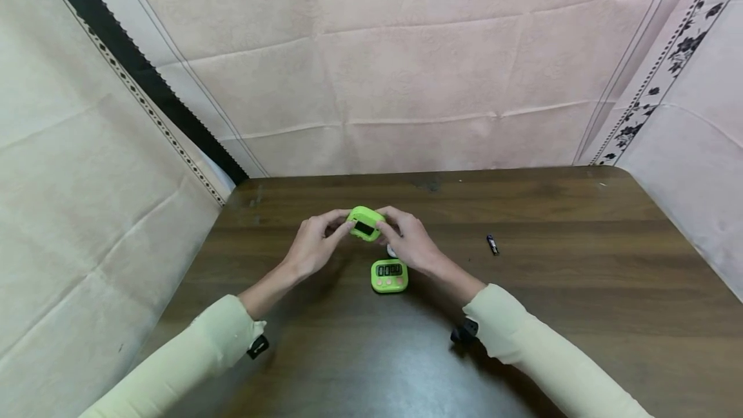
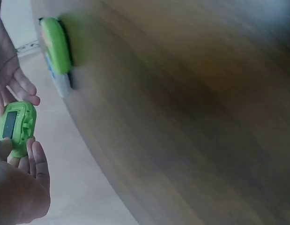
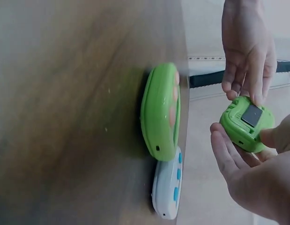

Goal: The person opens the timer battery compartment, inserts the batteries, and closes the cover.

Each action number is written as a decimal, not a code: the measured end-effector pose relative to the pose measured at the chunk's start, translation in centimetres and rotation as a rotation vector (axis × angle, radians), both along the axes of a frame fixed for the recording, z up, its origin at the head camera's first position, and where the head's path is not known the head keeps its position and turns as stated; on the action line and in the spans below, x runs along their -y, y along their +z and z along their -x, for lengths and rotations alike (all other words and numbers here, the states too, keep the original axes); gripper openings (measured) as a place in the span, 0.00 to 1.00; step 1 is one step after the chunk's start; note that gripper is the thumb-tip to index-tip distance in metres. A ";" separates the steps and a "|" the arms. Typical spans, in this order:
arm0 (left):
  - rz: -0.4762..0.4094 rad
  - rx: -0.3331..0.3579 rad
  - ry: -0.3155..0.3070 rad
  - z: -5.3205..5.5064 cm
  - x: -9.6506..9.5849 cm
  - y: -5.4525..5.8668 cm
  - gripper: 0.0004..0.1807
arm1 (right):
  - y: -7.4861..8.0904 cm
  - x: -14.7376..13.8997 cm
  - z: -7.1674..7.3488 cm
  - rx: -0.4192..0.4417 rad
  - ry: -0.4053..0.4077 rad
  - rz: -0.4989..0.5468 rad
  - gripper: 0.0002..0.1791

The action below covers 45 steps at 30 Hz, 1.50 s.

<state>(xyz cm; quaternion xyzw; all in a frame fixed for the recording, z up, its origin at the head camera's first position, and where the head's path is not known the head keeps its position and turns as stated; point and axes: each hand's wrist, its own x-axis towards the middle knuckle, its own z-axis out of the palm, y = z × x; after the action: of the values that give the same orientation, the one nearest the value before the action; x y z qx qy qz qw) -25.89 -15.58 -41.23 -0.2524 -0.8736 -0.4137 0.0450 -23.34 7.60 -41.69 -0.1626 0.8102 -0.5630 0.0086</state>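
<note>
Both hands hold a green digital timer [image 1: 365, 223] above the table, its back turned toward the head camera. A dark rectangle [image 3: 252, 115] shows on that back. My left hand [image 1: 313, 244] pinches one end between thumb and fingers. At the opposite end, my right hand [image 1: 409, 240] grips it with the thumb on the back. Below the hands, a second green timer [image 1: 389, 276] lies face up, its display reading zeros. Just behind it is a white timer [image 3: 167, 187] with blue buttons, mostly covered by the right hand in the head view.
A small dark battery [image 1: 492, 244] lies on the brown wooden table [image 1: 569, 263], right of the hands. Pale cloth [image 1: 418, 82] hangs behind the table's far edge and along both sides. Black bands [image 1: 258, 346] circle both wrists.
</note>
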 end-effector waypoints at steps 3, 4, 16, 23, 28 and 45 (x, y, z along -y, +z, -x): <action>-0.056 0.018 -0.009 -0.3 -0.7 0.6 0.18 | 0.3 -0.5 -0.7 0.086 0.013 0.117 0.18; -0.080 0.032 -0.016 -0.4 -1.0 0.7 0.18 | 0.4 -0.6 -1.0 0.115 0.014 0.154 0.18; -0.307 0.236 -0.077 -2.8 -3.8 1.6 0.19 | 0.9 -2.5 -4.4 0.385 0.066 0.538 0.21; -0.353 0.325 -0.105 -4.4 -5.4 1.3 0.19 | 1.0 -3.2 -6.2 0.446 0.096 0.653 0.24; -0.385 0.369 -0.116 -5.2 -6.0 1.5 0.20 | 1.0 -4.0 -7.1 0.418 0.042 0.576 0.24; -0.467 0.525 -0.139 -7.1 -6.9 1.7 0.21 | 2.3 -6.1 -9.2 0.101 -0.220 0.209 0.24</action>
<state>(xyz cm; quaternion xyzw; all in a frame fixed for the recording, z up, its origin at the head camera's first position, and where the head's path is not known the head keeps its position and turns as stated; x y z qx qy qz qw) -18.76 -8.66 -39.55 -0.1791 -0.7180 -0.6551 -0.1524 -14.10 13.75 -39.40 -0.0444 0.7588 -0.6492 -0.0293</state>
